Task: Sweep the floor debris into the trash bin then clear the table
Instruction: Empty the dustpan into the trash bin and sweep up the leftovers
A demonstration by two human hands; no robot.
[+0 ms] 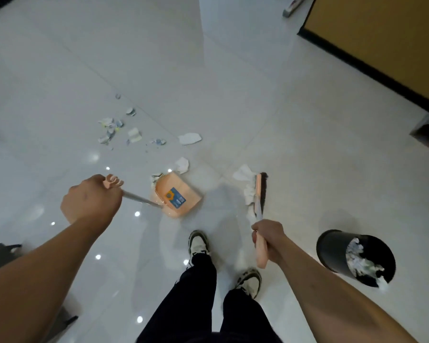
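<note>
Though paper-stuffed, black bin (332, 251) upright.

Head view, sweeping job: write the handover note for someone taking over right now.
Left hand grips the dustpan handle; pan on the floor.
Right hand grips the broom, its bristles against white paper.
Scattered scraps lie beyond the pan.
Trash bin, at the person's right, already holds paper.
Left: sweep in the rest, empty the pan, clear the table, which is out of view.
</note>
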